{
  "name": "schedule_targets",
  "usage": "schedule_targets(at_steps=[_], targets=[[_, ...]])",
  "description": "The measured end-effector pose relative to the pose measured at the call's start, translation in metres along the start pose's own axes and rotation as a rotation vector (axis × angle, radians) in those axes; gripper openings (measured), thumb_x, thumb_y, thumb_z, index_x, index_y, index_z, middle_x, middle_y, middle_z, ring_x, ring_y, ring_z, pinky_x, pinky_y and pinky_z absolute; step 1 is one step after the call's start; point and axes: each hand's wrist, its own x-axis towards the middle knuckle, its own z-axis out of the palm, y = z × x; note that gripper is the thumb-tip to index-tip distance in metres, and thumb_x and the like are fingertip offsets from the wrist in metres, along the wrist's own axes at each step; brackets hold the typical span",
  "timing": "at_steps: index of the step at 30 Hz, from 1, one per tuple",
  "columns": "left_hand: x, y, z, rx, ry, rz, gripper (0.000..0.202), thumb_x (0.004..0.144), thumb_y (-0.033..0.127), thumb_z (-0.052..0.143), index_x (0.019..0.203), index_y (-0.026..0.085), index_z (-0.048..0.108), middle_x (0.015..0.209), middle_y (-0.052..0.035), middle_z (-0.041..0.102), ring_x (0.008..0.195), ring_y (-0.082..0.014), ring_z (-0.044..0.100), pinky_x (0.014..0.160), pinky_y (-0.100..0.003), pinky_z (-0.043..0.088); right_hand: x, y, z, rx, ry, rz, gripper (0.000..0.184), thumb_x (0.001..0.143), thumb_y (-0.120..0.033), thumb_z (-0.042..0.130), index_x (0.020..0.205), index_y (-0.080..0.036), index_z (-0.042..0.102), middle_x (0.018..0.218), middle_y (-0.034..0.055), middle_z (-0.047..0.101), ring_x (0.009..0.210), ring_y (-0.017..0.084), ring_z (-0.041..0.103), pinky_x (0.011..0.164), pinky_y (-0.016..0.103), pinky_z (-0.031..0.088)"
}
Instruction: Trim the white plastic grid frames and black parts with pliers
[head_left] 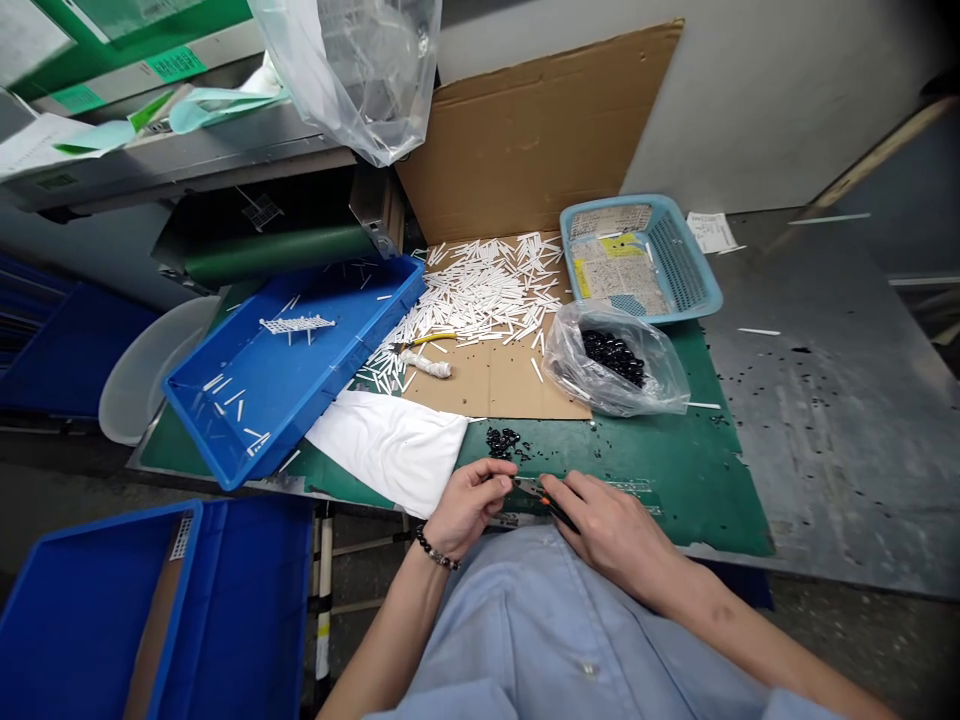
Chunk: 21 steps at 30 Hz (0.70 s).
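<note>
Clenching orange-handled pliers (544,503), the right hand (615,530) sits just beside the left hand (469,505), whose curled grip hides anything held.

Blue tray (330,390) blocks the left hand's (469,505) way.

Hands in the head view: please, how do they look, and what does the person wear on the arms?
Both the left hand and the right hand are bare, without gloves, and the forearms are uncovered. A bracelet of dark round beads circles the left wrist. The person wears a light blue button shirt.
</note>
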Motion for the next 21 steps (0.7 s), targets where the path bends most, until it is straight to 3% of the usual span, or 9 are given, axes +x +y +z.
schedule_targets(at_steps=[5, 7, 10, 13, 17, 21], targets=[[0.006, 0.001, -0.016, -0.155, 0.018, -0.012, 0.019, 0.068, 0.031, 0.065, 0.071, 0.015, 0.054, 0.071, -0.0007, 0.049, 0.055, -0.0070, 0.035, 0.049, -0.021, 0.021, -0.003, 0.004, 0.007, 0.036, 0.086, 0.039, 0.039, 0.092, -0.025, 0.047, 0.129, -0.018, 0.043, 0.096, 0.0059, 0.055, 0.083, 0.019, 0.055, 0.069, 0.031, 0.046], [0.010, -0.001, -0.020, 0.046, 0.158, 0.042, 0.025, 0.073, 0.038, 0.062, 0.067, 0.017, 0.050, 0.067, 0.0013, 0.047, 0.053, -0.0076, 0.032, 0.049, -0.022, 0.021, -0.003, 0.006, 0.009, 0.044, 0.097, 0.045, 0.039, 0.092, -0.026, 0.046, 0.130, -0.018, 0.043, 0.095, 0.0058, 0.055, 0.082, 0.019, 0.055, 0.069, 0.031, 0.047], [0.017, -0.008, -0.023, 0.606, 0.401, 0.262, 0.026, 0.079, 0.042, 0.059, 0.070, 0.018, 0.055, 0.059, 0.0039, 0.043, 0.053, -0.0099, 0.035, 0.054, -0.023, 0.025, -0.003, 0.006, 0.010, 0.040, 0.093, 0.044, 0.040, 0.092, -0.028, 0.046, 0.130, -0.018, 0.044, 0.095, 0.0055, 0.054, 0.082, 0.019, 0.055, 0.070, 0.032, 0.048], [0.023, -0.017, -0.022, 1.023, 0.475, 0.384, 0.020, 0.083, 0.039, 0.058, 0.078, 0.020, 0.062, 0.053, 0.0050, 0.041, 0.054, -0.0121, 0.040, 0.056, -0.024, 0.026, -0.002, 0.006, 0.009, 0.036, 0.083, 0.048, 0.040, 0.091, -0.028, 0.047, 0.131, -0.019, 0.043, 0.096, 0.0052, 0.054, 0.083, 0.020, 0.055, 0.070, 0.033, 0.048], [0.027, -0.025, -0.020, 1.223, 0.504, 0.368, 0.016, 0.085, 0.036, 0.055, 0.086, 0.021, 0.064, 0.055, 0.0047, 0.043, 0.052, -0.0123, 0.041, 0.055, -0.024, 0.025, -0.003, 0.006, 0.010, 0.039, 0.082, 0.059, 0.040, 0.092, -0.028, 0.047, 0.130, -0.019, 0.043, 0.096, 0.0049, 0.053, 0.084, 0.020, 0.055, 0.070, 0.032, 0.047], [0.029, -0.024, -0.017, 1.243, 0.480, 0.357, 0.015, 0.086, 0.030, 0.054, 0.090, 0.021, 0.064, 0.055, 0.0050, 0.043, 0.053, -0.0116, 0.042, 0.055, -0.023, 0.027, -0.004, 0.007, 0.012, 0.034, 0.080, 0.059, 0.040, 0.092, -0.029, 0.047, 0.130, -0.020, 0.043, 0.096, 0.0047, 0.053, 0.082, 0.019, 0.055, 0.068, 0.032, 0.046]])
